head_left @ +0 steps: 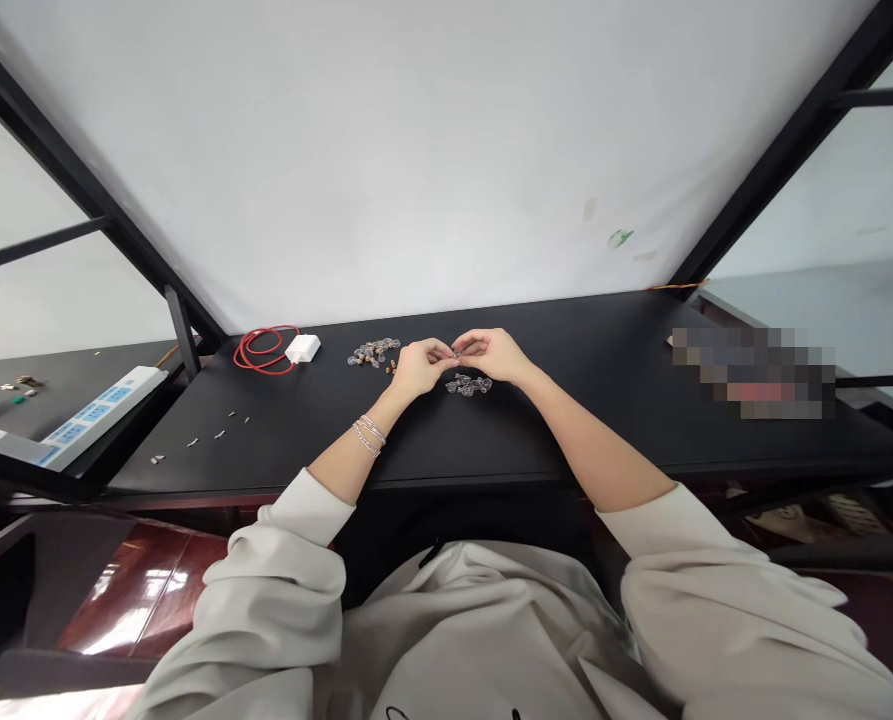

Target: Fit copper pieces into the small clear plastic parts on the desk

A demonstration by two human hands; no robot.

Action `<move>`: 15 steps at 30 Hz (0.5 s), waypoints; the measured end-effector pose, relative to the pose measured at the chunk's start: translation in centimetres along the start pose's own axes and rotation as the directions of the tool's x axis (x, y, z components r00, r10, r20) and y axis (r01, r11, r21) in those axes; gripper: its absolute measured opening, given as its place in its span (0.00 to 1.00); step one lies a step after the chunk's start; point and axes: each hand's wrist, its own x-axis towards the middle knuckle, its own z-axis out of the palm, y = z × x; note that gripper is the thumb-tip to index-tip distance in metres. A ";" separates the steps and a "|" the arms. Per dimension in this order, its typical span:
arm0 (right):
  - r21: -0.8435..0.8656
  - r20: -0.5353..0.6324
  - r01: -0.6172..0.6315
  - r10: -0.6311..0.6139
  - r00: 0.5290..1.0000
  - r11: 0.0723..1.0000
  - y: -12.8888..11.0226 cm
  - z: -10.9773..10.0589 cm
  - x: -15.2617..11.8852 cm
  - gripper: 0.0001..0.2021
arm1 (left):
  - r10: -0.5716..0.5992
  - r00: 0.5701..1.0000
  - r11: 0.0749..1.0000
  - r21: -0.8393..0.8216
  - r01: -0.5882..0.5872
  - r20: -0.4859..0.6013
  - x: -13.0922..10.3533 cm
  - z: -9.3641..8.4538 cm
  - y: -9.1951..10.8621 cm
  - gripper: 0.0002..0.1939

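Observation:
My left hand (pixel 420 366) and my right hand (pixel 491 356) meet above the black tabletop, thumbs and fingers pinched together. Between the fingertips shows a tiny greyish, shiny piece (pixel 457 352), too small to name and mostly covered by the fingers. Just below the hands lies a small heap of clear, shiny pieces (pixel 468 385). Left of my left hand is a second heap of small round clear pieces (pixel 371 352), with orange-brown bits among them. A few loose orange-brown bits (pixel 392 367) lie close to my left hand.
A white power adapter (pixel 303 348) with a coiled red cable (pixel 255 350) sits at the back left of the black table (pixel 566 420). Several tiny pieces (pixel 219 434) are scattered at front left. A power strip (pixel 101 415) lies beyond the left frame; a blurred-out item (pixel 753 375) lies right.

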 end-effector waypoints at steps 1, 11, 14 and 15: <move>-0.006 0.003 0.002 -0.001 1.000 1.000 0.0 0.0 0.0 0.12 | 0.000 1.000 1.000 0.008 0.000 0.000 0.0 0.0 0.0 0.08; -0.038 0.016 0.013 -0.012 1.000 0.999 -0.2 -0.1 0.1 0.14 | -0.008 1.000 1.000 0.026 0.008 0.002 -0.1 -0.3 0.2 0.09; -0.035 0.020 0.010 -0.010 1.000 0.999 -0.2 -0.1 0.0 0.14 | -0.021 1.000 1.000 0.010 0.021 0.006 -0.1 -0.3 0.2 0.10; -0.034 0.021 0.009 -0.008 1.000 0.999 -0.2 -0.1 0.0 0.14 | -0.026 1.000 1.000 0.010 0.026 0.006 -0.1 -0.3 0.2 0.10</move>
